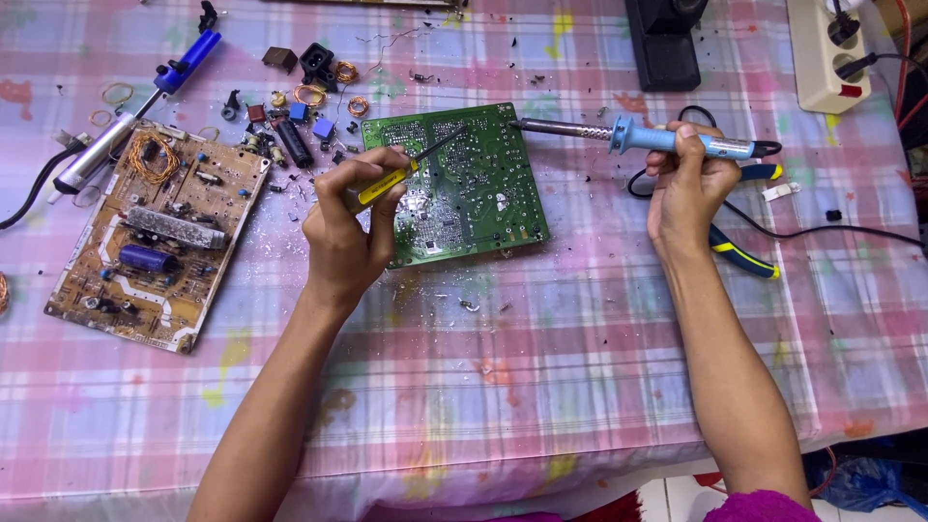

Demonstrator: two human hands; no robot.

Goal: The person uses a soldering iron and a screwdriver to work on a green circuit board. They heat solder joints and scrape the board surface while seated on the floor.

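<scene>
Left hand (346, 232) curled tight around a yellow-handled screwdriver (406, 166), tip on the green circuit board (469, 184) lying mid-table. Right hand (688, 184) closed on a blue soldering iron (638, 135), tip at the board's upper right edge.

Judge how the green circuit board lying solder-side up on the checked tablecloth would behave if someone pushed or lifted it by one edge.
The green circuit board looks flat and rigid, so it would probably lift in one piece without sagging. It seems thin, likely light. Resting on the pink checked tablecloth, it might drag the cloth instead of sliding. The left hand pressing a yellow-handled tool on it likely steadies it.
</scene>
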